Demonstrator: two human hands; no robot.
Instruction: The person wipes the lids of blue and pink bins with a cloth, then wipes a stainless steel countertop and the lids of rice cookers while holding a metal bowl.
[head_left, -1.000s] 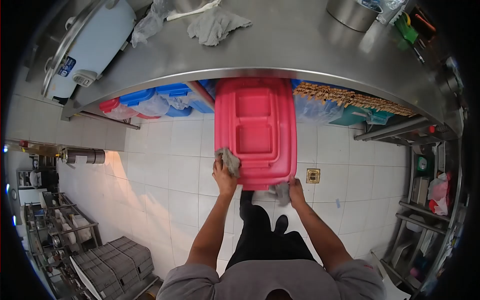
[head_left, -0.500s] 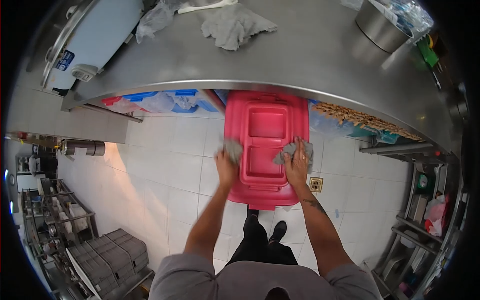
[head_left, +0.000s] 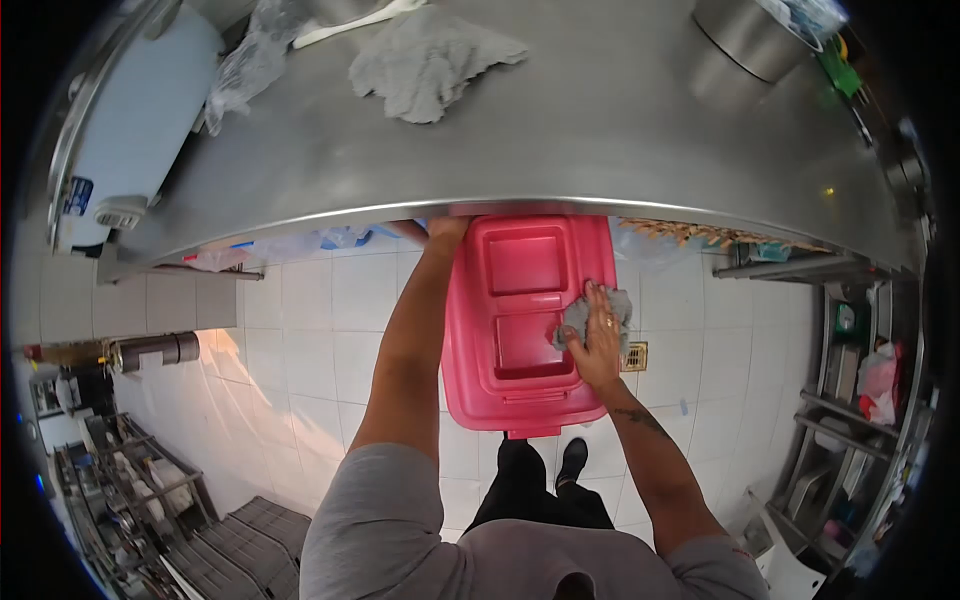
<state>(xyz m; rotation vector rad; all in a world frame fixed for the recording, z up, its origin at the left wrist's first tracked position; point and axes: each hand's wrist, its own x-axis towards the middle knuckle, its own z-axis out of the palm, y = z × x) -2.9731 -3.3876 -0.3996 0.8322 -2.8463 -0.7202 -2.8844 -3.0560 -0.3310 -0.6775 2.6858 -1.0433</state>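
A red plastic storage box with a moulded lid (head_left: 465, 370) juts out from under the steel table, over the tiled floor. My right hand (head_left: 598, 345) presses a grey cloth (head_left: 622, 305) onto the right side of the lid, fingers long over the cloth and thumb bent in. My left hand (head_left: 446, 230) reaches to the far left corner of the lid, at the table edge. Its fingers are hidden under the edge, and whatever it holds is out of sight.
Atop the steel table (head_left: 600, 130) lie another grey cloth (head_left: 425, 65), a plastic bag (head_left: 250, 65) and a metal pot (head_left: 750, 40). A rice cooker (head_left: 140, 120) stands at the left. Racks (head_left: 150, 480) flank both sides. A floor drain (head_left: 635, 356) is right of the box.
My left hand has moved forward from the lid's left side to its far corner, and its cloth has gone out of view. My right hand stays on the lid's right side with its cloth.
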